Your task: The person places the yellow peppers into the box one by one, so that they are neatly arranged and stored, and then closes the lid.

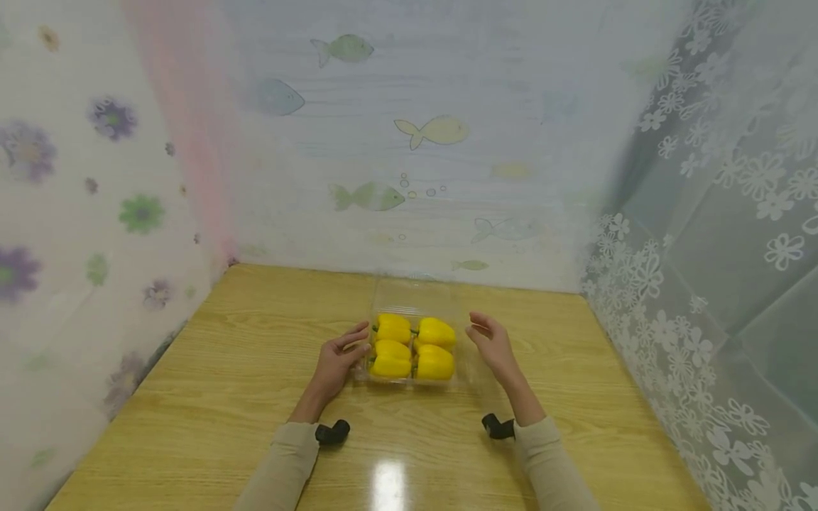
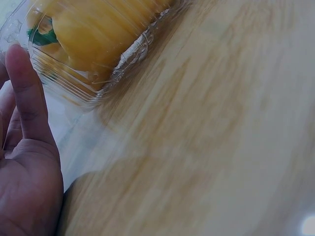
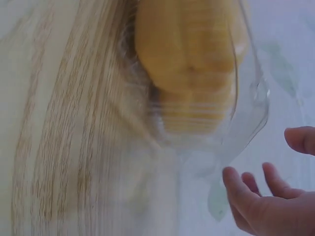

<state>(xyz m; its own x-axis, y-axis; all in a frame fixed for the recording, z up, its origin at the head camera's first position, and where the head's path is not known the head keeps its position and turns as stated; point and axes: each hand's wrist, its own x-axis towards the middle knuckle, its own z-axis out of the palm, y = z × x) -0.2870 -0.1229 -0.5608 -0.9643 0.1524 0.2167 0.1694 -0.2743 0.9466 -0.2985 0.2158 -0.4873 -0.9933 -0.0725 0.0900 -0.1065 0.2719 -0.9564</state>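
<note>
A clear plastic clamshell box (image 1: 409, 382) sits on the wooden table, its transparent lid (image 1: 412, 294) folded back toward the wall. Inside lie several yellow bell peppers (image 1: 436, 363) in two rows, green stems pointing left. My left hand (image 1: 335, 358) is at the box's left side, fingers extended; in the left wrist view the thumb (image 2: 25, 93) is right at the plastic edge near a green stem. On the other side, my right hand (image 1: 495, 349) stands a little apart from the box, fingers loosely bent with nothing between them.
The wood-grain table (image 1: 287, 298) reaches back to a wall covering (image 1: 530, 106) printed with fish. Flower-patterned sheets (image 1: 83, 213) hang on the left and right. A black camera mount (image 1: 333, 432) is worn on each wrist.
</note>
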